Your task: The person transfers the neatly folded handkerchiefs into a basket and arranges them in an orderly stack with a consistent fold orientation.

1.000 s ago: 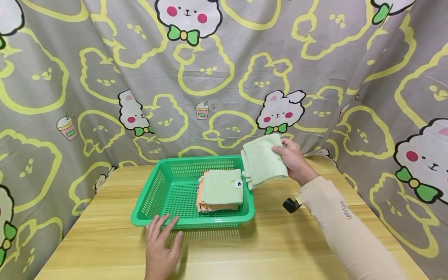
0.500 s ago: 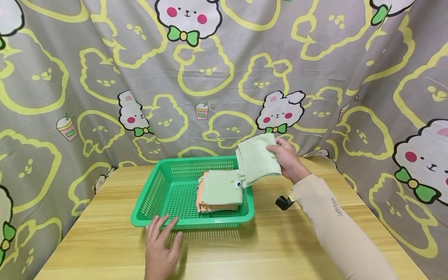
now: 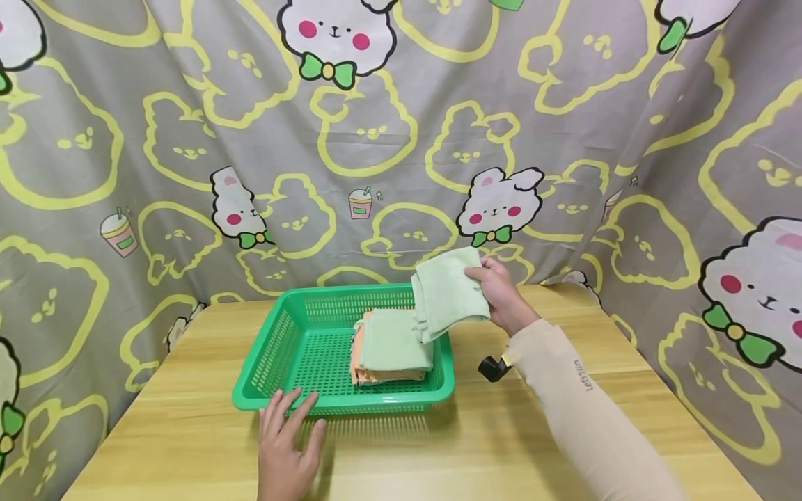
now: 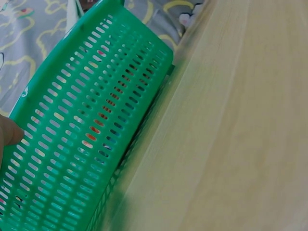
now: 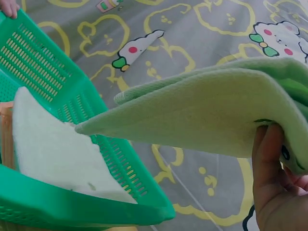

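Observation:
My right hand [image 3: 501,292] pinches a folded light green towel [image 3: 451,292] by its right edge, thumb on top. The towel's left corner overlaps the stack below in the head view. In the right wrist view its layers hang sideways from the fingers [image 5: 267,154], with a small embroidered eye near the grip. A green plastic basket [image 3: 341,401] holds a stack of folded towels at its right end: a light green towel [image 3: 395,341] on top, orange ones [image 3: 357,355] under it. My left hand [image 3: 288,445] rests with spread fingers at the basket's front rim.
The basket stands on a wooden table [image 3: 539,431]. A patterned grey curtain [image 3: 401,153] hangs behind and at both sides. A black wrist camera [image 3: 493,369] sticks out from my right sleeve [image 3: 576,396]. The left part of the basket shows its bare slotted floor.
My right hand has carried the green towel left, from beside the basket's right rim to over the stack, covering the eye on the top towel. The left hand stays at the rim.

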Tool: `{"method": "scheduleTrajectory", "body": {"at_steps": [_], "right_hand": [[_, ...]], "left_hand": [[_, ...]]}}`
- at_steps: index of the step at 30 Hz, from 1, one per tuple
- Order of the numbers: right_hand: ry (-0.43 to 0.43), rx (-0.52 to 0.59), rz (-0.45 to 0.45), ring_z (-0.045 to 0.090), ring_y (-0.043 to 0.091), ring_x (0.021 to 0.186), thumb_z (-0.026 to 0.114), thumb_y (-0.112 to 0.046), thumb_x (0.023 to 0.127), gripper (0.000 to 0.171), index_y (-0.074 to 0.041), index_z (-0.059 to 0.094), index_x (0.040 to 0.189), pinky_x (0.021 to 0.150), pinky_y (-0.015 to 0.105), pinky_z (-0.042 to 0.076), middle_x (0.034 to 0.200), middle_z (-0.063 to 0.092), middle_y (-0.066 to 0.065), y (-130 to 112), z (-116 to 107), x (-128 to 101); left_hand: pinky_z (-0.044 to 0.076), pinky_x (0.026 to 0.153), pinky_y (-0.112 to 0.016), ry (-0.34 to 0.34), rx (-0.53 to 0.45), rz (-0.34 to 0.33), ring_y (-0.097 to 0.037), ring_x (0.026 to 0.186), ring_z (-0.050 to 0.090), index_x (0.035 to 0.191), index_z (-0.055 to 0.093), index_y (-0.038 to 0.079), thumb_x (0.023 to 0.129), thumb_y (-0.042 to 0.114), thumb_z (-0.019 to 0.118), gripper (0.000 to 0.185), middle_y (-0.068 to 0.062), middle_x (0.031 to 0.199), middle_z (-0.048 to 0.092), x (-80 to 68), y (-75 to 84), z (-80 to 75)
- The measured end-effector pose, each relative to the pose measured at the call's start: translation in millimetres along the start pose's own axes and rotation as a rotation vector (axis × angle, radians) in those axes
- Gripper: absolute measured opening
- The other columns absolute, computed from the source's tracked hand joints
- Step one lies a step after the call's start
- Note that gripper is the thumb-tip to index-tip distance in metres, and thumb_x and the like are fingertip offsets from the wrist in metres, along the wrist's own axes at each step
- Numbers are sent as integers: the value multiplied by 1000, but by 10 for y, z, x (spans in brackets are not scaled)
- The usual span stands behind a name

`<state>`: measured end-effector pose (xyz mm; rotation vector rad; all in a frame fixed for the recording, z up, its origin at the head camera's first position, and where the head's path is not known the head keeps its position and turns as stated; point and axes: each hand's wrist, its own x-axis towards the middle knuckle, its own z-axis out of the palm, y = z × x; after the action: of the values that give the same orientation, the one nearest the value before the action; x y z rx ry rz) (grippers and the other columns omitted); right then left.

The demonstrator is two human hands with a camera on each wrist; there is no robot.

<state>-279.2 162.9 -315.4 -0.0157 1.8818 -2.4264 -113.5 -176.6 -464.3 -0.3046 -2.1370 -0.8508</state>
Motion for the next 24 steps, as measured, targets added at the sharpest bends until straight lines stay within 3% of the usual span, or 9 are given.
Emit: {"method": "scheduleTrajectory", "body": {"at_steps": [6,24], "right_hand": [[19,19,8,62,11,74,45,-7,99,11,-4,43,109,63,23,55,97,54,7,81,30,34],[32,57,34,61,13,79,45,-9,100,16,-3,42,114,65,23,55,106,51,10,225,233,87]], "left_hand": [[10,106,-73,-12,-1,-10,-50,126,37,118,68,7,73,-1,77,47,-19,128,57,-4,16,-10],[9,105,-73,-13,-1,-10,-45,130,35,118,68,8,72,-1,77,48,-18,128,57,-12,-5,-15]]}}
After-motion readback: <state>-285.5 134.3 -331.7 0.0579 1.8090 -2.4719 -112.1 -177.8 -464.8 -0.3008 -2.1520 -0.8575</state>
